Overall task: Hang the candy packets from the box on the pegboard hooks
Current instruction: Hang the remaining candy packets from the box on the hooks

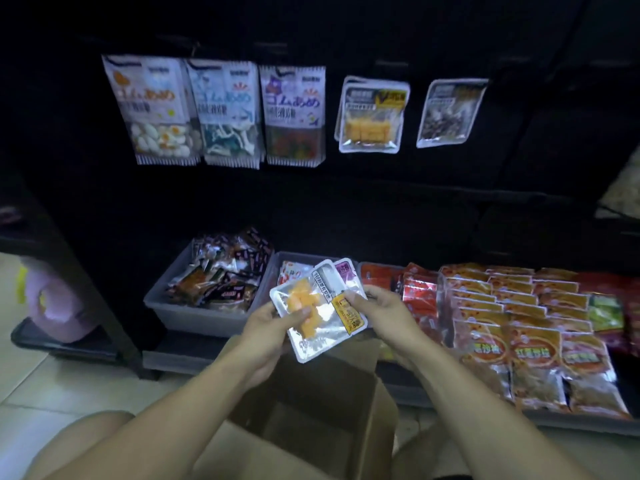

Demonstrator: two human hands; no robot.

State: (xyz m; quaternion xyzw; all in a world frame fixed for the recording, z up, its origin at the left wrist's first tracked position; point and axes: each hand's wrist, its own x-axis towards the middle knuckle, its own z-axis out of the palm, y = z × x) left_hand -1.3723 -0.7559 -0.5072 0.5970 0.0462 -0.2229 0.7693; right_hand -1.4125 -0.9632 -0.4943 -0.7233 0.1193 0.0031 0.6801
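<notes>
so we count five packets hanging on the black pegboard (381, 188): three tall white gummy bags in a row on the left, the egg one (152, 109), the blue one (227, 114) and the purple one (293, 116), then a flat yellow-candy packet (372, 116) with what looks like another tucked right behind it, and a dark-candy packet (450, 112) well apart to the right. the hooks themselves are too dark to make out.

down on the shelf we see two grey bins: the left bin (173, 306) is full of dark wrapped snacks, the middle bin (277, 265) is mostly hidden behind our hands. right of those are rows of red and orange snack bags (512, 306), too many and too overlapped to count.

in our hands there's a small fanned stack of flat packets, at least two: the front yellow packet (318, 313) and a purple-label packet (344, 271) peeking out behind it. our left hand (273, 327) grips the lower left side, thumb pressed on the clear front over the yellow candy, fingers curled behind. our right hand (377, 310) pinches the right edge by the yellow label, thumb on front, the rest behind. the stack is tilted, held in the air above the open cardboard box (311, 420), which sits on the floor between our knees, in front of the middle bin.
</notes>
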